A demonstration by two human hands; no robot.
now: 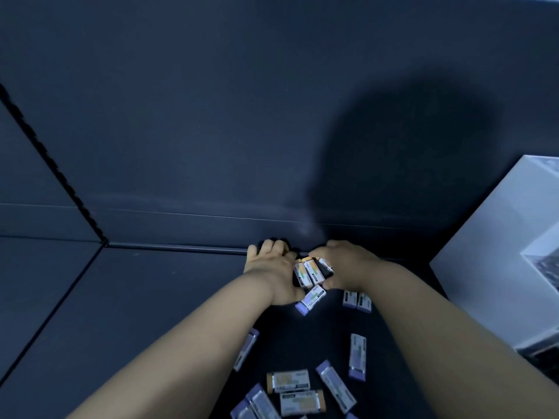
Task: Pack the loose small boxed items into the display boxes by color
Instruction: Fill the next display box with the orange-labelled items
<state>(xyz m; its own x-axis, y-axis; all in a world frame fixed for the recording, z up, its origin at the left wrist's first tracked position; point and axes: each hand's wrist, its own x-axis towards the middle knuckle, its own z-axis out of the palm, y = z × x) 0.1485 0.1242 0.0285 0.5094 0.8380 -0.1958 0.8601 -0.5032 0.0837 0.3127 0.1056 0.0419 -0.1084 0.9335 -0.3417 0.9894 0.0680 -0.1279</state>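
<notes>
While I work from the head view alone, I read the step in hand as gathering one colour into a bundle before it goes into a display box. I cannot make out any display box for certain; the dark shape under the fingers is too murky to name.

My left hand (269, 267) and right hand (348, 266) meet well left of the white carton (499, 252), at the far edge of the table (151, 297). Between them stand the orange-ended boxes (308, 272), packed side by side. The right grip is clamped on that bundle, fingers curled over the top and thumb under the near end. The left grip is curled too, its thumb side pressed against the bundle; what its fingertips close on is hidden.

To do this well, I judge I should square the bundle's ends before lifting and keep pressure even from both sides, since the middle boxes could slip out. A purple-ended box (310, 299) lies touching the left grip just below the bundle; I would keep it out of the orange lot.

More purple-ended boxes (357, 300) sit left of the carton's near corner. Further loose boxes (289, 381), both colours mixed, lie scattered nearer to me than the carton.
</notes>
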